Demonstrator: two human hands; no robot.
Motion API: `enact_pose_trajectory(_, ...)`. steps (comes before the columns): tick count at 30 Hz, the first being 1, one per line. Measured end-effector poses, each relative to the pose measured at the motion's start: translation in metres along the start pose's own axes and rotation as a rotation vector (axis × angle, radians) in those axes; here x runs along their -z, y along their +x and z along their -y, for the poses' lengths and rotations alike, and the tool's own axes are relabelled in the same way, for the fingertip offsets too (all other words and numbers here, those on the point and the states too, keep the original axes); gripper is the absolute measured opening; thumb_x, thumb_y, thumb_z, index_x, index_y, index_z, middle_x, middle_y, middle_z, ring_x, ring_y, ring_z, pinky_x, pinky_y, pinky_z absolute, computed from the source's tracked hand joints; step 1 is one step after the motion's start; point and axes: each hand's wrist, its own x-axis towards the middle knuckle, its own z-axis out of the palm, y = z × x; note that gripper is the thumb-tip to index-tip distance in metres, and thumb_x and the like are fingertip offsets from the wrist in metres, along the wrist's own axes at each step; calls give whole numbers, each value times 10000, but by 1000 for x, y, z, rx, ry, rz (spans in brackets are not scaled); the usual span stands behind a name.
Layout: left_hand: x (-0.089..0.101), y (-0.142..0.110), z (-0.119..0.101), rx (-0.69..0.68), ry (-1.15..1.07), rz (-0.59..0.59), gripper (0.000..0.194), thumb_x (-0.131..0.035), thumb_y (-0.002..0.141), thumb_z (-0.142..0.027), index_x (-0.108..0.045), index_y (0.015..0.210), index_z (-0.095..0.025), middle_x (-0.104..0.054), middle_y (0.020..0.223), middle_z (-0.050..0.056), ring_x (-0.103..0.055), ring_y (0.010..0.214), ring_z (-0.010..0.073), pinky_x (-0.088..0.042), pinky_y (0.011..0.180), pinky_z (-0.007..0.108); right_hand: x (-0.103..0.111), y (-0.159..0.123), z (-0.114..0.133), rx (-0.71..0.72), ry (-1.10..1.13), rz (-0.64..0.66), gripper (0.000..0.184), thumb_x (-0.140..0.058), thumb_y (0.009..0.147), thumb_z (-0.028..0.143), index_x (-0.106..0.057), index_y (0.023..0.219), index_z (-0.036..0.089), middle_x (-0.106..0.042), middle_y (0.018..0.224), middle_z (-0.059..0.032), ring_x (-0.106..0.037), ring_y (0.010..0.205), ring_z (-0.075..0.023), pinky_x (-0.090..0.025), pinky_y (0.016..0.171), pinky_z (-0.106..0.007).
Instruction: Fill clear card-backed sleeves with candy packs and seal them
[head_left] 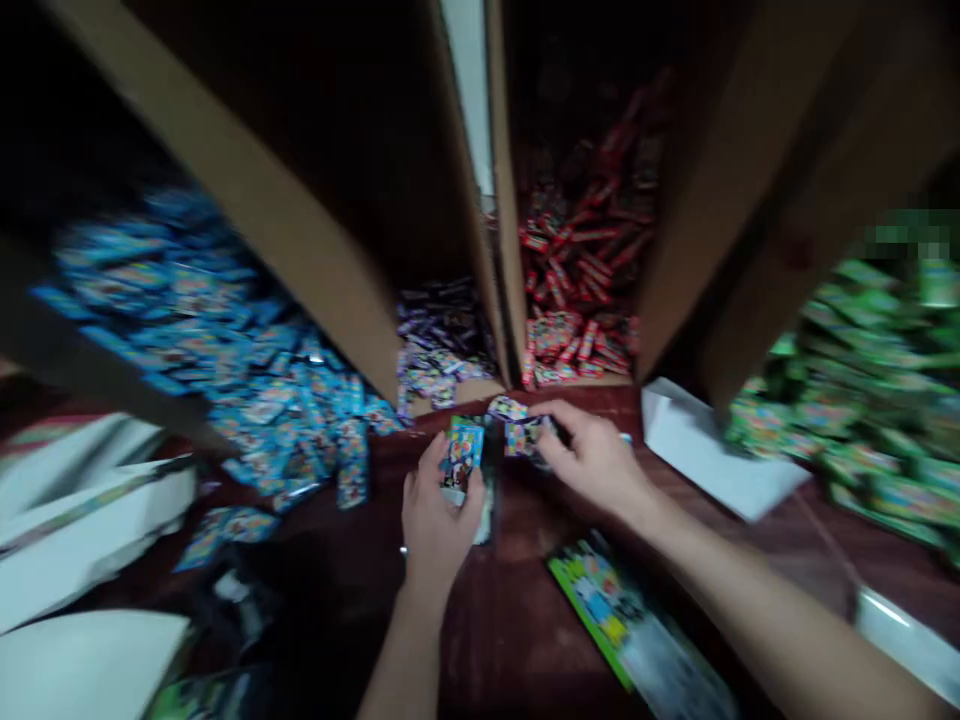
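My left hand (442,510) is closed around a small stack of printed packets (463,450), the top one blue with cartoon figures. Under that stack lies a clear or pale strip, too blurred to name. My right hand (589,450) pinches a purple packet (521,437) just right of the stack. Another purple-and-white packet (508,407) lies beside its fingertips, near the mouth of the purple packets' box. In front of my right forearm, a green-edged printed pouch (600,590) with a clear lower part rests on the dark red table (502,640).
Cardboard boxes stand open along the back. Blue packets (277,400) spill out at left; purple packets (442,340) and red packets (577,290) fill the middle ones. Green packets (885,400) heap at right. White card (720,460) and white sheets (82,540) lie at the sides.
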Motion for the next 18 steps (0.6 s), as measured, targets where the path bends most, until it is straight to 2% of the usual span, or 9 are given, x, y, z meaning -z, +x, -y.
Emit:
enact_pose_trajectory(2,-5,-10,-43,-258,-96,238,612,-623,886,-274,-439,1469,-265,-615,1389,72,-591,1214,269,-446,1070,416,61,-43,-36,-150,-30,79,331,-450,944,349,-698,1136,243,-768,866,-4,-697,726,-180,-505,659,-263)
enact_pose_trajectory(4,-15,-19,-84,-559,-178,480,588,-569,891,-163,-484,1450,-323,-601,1423,11,-534,1295,246,-391,1123,416,106,-84,-66,-280,-191,238,307,-473,924,344,-753,958,223,-764,797,-29,-700,704,-194,-496,654,-273)
enact_pose_trajectory(6,-32,-31,-119,-823,-238,703,596,-508,885,-68,-548,1396,-372,-595,1436,-43,-473,1367,231,-337,1158,430,127,-115,-87,-398,-361,349,323,-501,919,362,-764,838,194,-772,812,-93,-728,770,-242,-505,701,-307)
enact_pose_trajectory(8,-54,-43,-143,-987,-262,881,611,-469,864,-5,-608,1329,-376,-599,1433,-61,-443,1403,229,-303,1175,451,130,-137,-99,-487,-443,361,390,-486,947,414,-765,850,159,-774,859,-163,-744,843,-301,-514,740,-353)
enact_pose_trajectory(10,-71,-53,-153,-1002,-256,962,626,-454,835,23,-620,1315,-343,-568,1469,-45,-424,1424,231,-286,1187,458,128,-153,-104,-526,-431,328,506,-389,998,484,-752,1003,131,-771,941,-203,-742,930,-335,-523,784,-391)
enact_pose_trajectory(13,-82,-63,-153,-784,-242,876,544,-520,860,-79,-574,1365,-274,-514,1516,27,-435,1412,240,-306,1188,437,130,-174,-112,-420,-313,291,609,-355,1011,551,-533,1416,133,-707,1234,-198,-679,1152,-318,-514,927,-424)
enact_pose_trajectory(15,-83,-69,-153,-646,-224,811,544,-643,870,-295,-531,1398,-226,-534,1481,88,-468,1369,278,-349,1165,442,132,-187,-125,-196,-212,336,781,-554,935,525,-281,1578,177,-486,1524,-171,-492,1388,-308,-424,1092,-459)
enact_pose_trajectory(17,-87,-77,-157,-589,-180,814,800,-761,763,-499,-469,1442,-192,-540,1458,126,-470,1350,328,-372,1146,475,130,-197,-142,16,-147,430,1017,-731,809,415,-141,1615,221,-204,1670,-132,-236,1527,-320,-285,1199,-505)
enact_pose_trajectory(18,-91,-81,-160,-579,-149,828,923,-799,703,-541,-431,1469,-180,-531,1460,137,-463,1348,348,-377,1138,491,127,-199,-150,73,-131,469,1072,-763,770,354,-118,1618,232,-124,1688,-120,-153,1547,-324,-237,1220,-521)
